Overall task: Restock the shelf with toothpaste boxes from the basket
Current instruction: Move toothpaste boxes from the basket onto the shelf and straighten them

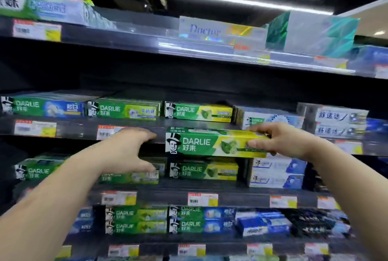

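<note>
Box held before the shelf front
Right hand (281, 140) grips a Darlie box (212, 143) at the shelf (84, 132) edge; left hand (126, 151) spread, empty; stocked boxes (198, 111) behind

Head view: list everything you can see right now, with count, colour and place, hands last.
Held Darlie box: one, green and yellow, in front of the second shelf's edge.
Darlie boxes: many, green with blue or yellow ends, left and middle of the lower three shelves.
Doctor box: one, pale blue, top shelf.
Teal and white boxes: a stack, top shelf right.
White and blue boxes: several, right side, middle shelves.
Price tags: many, white, red and yellow, along shelf edges.
Left hand: open, reaching toward the shelf, empty.
Right hand: grips the held box's right end.
</note>
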`<control>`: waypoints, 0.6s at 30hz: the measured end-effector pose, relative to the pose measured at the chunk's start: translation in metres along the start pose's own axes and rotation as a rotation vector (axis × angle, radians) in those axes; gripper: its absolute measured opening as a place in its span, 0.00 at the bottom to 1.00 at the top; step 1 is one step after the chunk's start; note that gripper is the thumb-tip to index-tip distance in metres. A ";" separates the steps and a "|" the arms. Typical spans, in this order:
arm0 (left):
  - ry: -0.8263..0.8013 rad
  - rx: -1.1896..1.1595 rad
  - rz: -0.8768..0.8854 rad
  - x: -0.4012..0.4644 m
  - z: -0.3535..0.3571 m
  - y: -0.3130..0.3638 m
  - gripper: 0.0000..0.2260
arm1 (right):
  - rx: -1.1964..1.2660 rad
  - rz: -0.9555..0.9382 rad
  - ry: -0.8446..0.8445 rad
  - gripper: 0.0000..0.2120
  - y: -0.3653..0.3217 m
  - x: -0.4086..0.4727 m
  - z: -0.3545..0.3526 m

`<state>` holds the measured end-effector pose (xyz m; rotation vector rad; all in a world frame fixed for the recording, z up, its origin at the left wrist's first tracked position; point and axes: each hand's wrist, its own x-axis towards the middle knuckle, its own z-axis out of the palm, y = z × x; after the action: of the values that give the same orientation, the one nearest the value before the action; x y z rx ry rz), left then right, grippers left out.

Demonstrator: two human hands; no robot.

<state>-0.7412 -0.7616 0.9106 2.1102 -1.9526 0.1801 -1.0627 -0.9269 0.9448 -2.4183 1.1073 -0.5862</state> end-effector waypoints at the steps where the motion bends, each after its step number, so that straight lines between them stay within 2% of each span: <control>1: 0.014 0.001 -0.021 0.006 -0.005 -0.002 0.39 | 0.024 -0.015 0.010 0.18 -0.004 0.011 -0.004; 4: 0.089 0.028 -0.030 0.023 -0.018 -0.010 0.39 | 0.058 -0.075 0.029 0.24 -0.012 0.042 -0.014; 8: 0.118 0.068 -0.002 0.039 -0.028 -0.024 0.36 | 0.094 -0.102 0.044 0.25 -0.016 0.075 -0.018; 12: 0.077 0.033 -0.037 0.051 -0.025 -0.044 0.37 | 0.085 -0.085 0.048 0.32 -0.021 0.101 -0.018; 18: -0.020 -0.026 -0.066 0.059 -0.014 -0.043 0.37 | -0.090 -0.046 0.023 0.34 -0.026 0.123 -0.015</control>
<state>-0.6917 -0.8121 0.9355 2.1639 -1.8827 0.1208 -0.9817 -1.0105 0.9950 -2.5256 1.1125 -0.5921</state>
